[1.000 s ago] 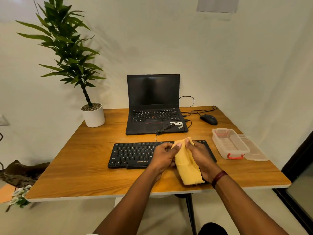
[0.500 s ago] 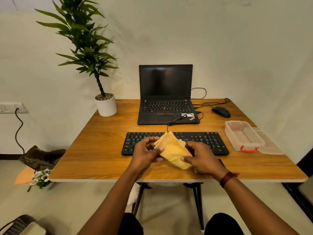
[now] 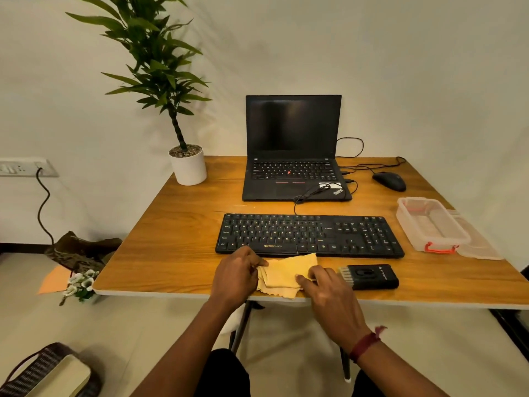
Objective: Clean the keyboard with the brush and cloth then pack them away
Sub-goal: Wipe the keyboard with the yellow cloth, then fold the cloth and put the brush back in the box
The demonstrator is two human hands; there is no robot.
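A folded yellow cloth (image 3: 286, 275) lies on the wooden table (image 3: 177, 247) at its front edge, just in front of the black keyboard (image 3: 309, 234). My left hand (image 3: 236, 275) pinches the cloth's left side. My right hand (image 3: 329, 296) pinches its right side with the fingertips. The black brush tool (image 3: 369, 277), bristles pointing left, lies flat on the table right beside my right hand, apart from it.
A clear plastic box (image 3: 429, 224) with a red latch stands at the right with its lid (image 3: 478, 245) beside it. Behind the keyboard are an open laptop (image 3: 292, 156), a mouse (image 3: 389, 180) with cables, and a potted plant (image 3: 187, 164) at the back left.
Both hands have brought the cloth down from above the keyboard onto the table's front edge. The brush, hidden before, now shows beside my right hand. The view has shifted.
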